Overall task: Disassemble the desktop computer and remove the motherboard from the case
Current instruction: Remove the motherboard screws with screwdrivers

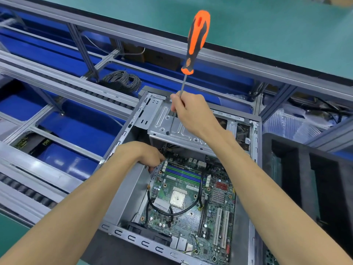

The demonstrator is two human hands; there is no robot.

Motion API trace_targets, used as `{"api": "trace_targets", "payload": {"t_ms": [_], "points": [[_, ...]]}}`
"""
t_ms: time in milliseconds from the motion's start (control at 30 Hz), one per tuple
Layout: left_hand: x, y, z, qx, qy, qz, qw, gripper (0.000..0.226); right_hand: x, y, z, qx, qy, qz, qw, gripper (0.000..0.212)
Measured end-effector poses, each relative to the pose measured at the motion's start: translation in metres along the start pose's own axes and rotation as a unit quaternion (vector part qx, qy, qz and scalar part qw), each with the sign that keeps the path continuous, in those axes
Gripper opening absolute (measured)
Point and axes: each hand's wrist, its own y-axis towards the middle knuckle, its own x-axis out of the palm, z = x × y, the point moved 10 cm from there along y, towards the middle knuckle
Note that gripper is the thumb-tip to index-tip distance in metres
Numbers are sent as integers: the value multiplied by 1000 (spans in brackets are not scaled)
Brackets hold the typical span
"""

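Two hands work in the open case (122,138). My right hand (191,113) pinches the screwdriver (196,41) by its shaft, tip on the drive cage (168,121). My left hand (147,155), fingers curled, reaches the far-left corner of the motherboard (191,203), which lies on the case floor; I cannot tell if it holds something.

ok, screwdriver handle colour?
Orange with black grip sections; the screwdriver is held by its shaft in the right hand. Head view shows it.

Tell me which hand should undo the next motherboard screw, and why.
Right hand: it already grips the screwdriver by its shaft, above the drive cage. The left hand is curled down at the motherboard's top-left corner.
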Motion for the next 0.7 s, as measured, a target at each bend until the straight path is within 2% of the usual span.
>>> {"api": "trace_targets", "payload": {"t_ms": [133, 267, 333, 400, 700], "points": [[5, 6, 3, 2, -2, -22, 1000, 77, 15, -3, -9, -21, -53, -40, 998, 39], [2, 11, -1, 1, -25, 7, 1000, 72, 31, -9, -12, -44, -83, -70, 993, 40], [-5, 12, -7, -5, -41, 42, 998, 63, 35, -11, -12, -48, -84, -71, 993, 39], [-10, 13, -12, -14, -57, 69, 996, 67, 36, -12, -11, -49, -82, -66, 993, 38], [-11, 20, -18, -39, -54, 84, 994, 74, 36, -18, -10, -55, -83, -57, 993, 41]]}}
